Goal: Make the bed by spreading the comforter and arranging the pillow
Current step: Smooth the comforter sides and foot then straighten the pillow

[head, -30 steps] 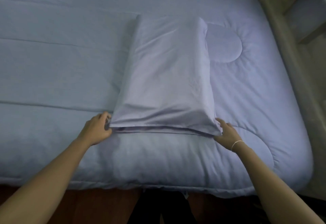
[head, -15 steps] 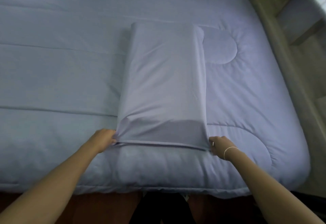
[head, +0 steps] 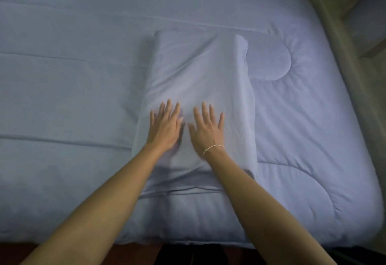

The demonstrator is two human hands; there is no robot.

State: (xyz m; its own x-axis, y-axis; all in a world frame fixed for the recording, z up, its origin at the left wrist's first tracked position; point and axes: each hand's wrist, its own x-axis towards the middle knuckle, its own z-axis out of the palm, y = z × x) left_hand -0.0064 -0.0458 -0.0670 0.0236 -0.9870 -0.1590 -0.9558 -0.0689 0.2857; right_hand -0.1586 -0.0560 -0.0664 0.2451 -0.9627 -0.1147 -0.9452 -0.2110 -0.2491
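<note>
A pale blue pillow (head: 198, 72) lies lengthwise on the quilted pale blue comforter (head: 73, 97), which covers the whole bed. Its open end points toward me near the bed's front edge. My left hand (head: 165, 126) and my right hand (head: 206, 129) rest flat, palms down and fingers spread, side by side on the near half of the pillow. Neither hand holds anything. A thin bracelet circles my right wrist.
The bed's right edge (head: 355, 139) drops to a narrow strip of floor beside a grey-green wall or frame (head: 334, 35). A second piece of furniture (head: 367, 14) with blue fabric shows at the upper right. Dark wooden floor (head: 135, 254) lies under the front edge.
Both hands let go of the pillow's near corners and moved forward onto its top, now lying flat with fingers spread. The pillow sits closer to the front edge than a second ago.
</note>
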